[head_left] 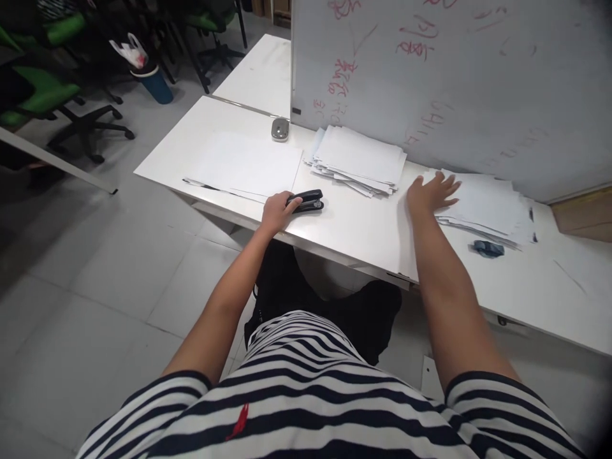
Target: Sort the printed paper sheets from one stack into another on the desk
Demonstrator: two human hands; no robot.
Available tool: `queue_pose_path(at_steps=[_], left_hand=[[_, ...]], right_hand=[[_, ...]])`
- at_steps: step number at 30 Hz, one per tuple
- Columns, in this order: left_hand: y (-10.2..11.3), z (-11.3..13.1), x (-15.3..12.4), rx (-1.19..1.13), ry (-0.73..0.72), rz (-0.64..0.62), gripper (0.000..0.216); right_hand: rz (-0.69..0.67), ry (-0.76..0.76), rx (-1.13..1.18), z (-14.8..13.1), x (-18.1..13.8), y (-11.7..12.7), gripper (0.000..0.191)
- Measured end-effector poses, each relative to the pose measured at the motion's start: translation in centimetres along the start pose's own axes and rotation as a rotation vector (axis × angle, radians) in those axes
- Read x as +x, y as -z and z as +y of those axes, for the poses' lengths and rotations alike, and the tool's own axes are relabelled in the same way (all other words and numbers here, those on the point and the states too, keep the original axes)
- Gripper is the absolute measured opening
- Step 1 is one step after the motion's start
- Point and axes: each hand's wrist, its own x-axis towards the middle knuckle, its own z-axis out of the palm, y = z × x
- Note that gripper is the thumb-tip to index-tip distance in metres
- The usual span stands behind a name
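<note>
On the desk (354,231), left hand (278,211) clasps a stapler (310,196), long axis sideways, nose rightward; right hand (431,194) splayed.

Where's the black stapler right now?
In the head view, the black stapler is in the left hand, near the front edge of the desk, right of the flat sheets.

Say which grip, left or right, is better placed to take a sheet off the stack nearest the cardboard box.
Right, likely: the right grip is spread open at that paper stack. The left grip is farther off and holds the black stapler.
</note>
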Motion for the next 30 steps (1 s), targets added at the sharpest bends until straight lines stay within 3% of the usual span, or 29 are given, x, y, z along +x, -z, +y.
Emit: queue_pose_path(at_steps=[4, 8, 18, 22, 26, 30], left_hand=[[-0.2, -0.2, 0.1, -0.022, -0.025, 0.024, 0.048], [-0.2, -0.4, 0.1, -0.035, -0.023, 0.03, 0.046], [-0.4, -1.0, 0.7, 0.012, 0.002, 0.046, 0.047], [-0.4, -0.9, 0.6, 0.016, 0.013, 0.053, 0.049], [-0.5, -0.9, 0.7, 0.02, 0.014, 0.059, 0.049], [-0.6, -1.1, 0.7, 0.015, 0.005, 0.063, 0.049]], right_hand=[[-0.027, -0.12, -0.066, 6.1, 0.0, 1.5, 0.07], [-0.076, -0.14, -0.081, 8.9, -1.0, 1.9, 0.079], [0.076, 0.003, -0.005, 8.4, -2.2, 1.8, 0.049], [0.098, -0.046, 0.032, 8.8, -1.8, 1.5, 0.042], [0.14, -0.118, 0.026, 8.7, -1.7, 1.4, 0.053], [0.109, -0.042, -0.033, 8.4, -2.0, 1.7, 0.077]])
